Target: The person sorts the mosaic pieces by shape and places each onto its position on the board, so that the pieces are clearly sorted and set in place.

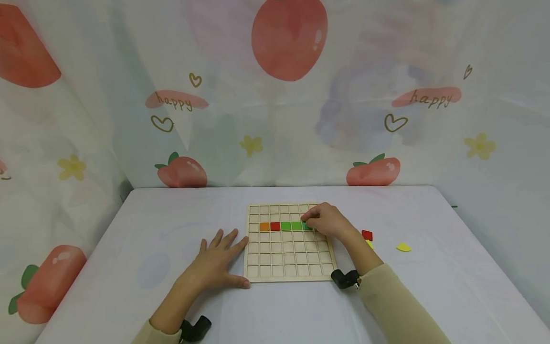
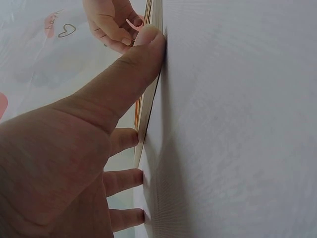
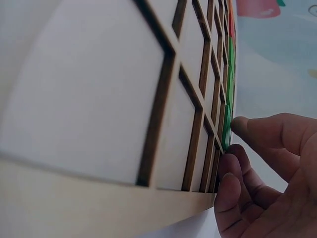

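Observation:
A square wooden grid board lies on the white table. One row holds an orange tile, a red tile, two light green tiles and a darker green tile. My right hand is at the row's right end, its thumb and curled fingers pinching the darker green tile at its cell; the hand partly covers this tile in the head view. My left hand lies with fingers spread at the board's left edge. Its thumb and fingertips rest along that side in the left wrist view.
Right of the board, by my right forearm, lie a red piece and a partly hidden yellow piece. Farther right is a yellow piece with a curved edge. A fruit-printed cloth hangs behind the table.

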`<state>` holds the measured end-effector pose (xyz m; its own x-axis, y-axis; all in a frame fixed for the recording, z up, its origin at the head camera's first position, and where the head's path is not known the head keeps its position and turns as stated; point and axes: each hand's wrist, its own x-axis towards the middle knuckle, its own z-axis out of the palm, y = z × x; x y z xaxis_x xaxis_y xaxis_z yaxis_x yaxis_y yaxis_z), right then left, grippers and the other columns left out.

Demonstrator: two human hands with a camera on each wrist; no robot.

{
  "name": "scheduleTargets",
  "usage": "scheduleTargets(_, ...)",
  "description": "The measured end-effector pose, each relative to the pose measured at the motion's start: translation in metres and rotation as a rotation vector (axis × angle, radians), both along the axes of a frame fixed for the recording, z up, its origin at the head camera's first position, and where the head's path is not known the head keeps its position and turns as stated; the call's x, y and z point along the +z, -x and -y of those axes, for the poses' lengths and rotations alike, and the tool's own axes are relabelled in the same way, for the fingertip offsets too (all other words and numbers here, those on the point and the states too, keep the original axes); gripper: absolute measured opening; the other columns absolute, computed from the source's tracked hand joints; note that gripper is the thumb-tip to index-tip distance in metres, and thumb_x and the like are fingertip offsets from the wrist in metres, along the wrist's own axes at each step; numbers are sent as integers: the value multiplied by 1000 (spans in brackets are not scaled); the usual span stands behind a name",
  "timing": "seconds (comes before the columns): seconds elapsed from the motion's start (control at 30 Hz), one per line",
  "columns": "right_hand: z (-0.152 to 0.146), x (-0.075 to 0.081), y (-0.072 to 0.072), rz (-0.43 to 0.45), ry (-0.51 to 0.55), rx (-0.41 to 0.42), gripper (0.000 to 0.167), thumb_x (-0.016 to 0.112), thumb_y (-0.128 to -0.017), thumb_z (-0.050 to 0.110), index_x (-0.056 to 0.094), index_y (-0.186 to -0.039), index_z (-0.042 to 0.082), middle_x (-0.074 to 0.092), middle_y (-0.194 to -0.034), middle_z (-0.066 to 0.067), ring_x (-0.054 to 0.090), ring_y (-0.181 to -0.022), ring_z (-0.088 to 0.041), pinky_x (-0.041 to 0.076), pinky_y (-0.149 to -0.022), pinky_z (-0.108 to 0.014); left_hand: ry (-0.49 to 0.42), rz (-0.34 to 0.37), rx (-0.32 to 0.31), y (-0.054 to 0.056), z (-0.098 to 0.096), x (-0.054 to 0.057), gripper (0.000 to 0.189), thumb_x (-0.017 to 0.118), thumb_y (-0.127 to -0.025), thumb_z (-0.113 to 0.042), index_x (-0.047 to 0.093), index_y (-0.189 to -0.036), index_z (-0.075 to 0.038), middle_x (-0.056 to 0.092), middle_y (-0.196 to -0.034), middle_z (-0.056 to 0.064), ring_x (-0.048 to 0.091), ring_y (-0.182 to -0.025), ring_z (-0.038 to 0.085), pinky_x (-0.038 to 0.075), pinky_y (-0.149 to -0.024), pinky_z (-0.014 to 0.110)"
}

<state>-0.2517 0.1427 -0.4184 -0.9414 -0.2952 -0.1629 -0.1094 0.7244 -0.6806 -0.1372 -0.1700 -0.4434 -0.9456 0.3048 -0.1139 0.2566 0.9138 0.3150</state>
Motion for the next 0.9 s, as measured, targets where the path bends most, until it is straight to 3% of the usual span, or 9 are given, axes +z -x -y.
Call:
scheduleTargets(0.43,-6,4,-4,5,46,14,26,62,-95,16,73,-118,10,69,-116,-7,59,-101,-22,50,-84,-38,-12,-6,-6,0,0,1,108,80,-63,-71,41,-154,-26,29,-163,10,15,-151,46,13,-109,77)
scheduleTargets(0.9,-32,17,-11,-30,94,-3,29,61,-95,16,70,-122,7,66,-114,-9,61,-101,-25,52,-79,-34,-4,-15,-12,-1,1,1,108,79,-64,-72,40,-154,-27,28,-163,9,15,-151,45,14,-110,77)
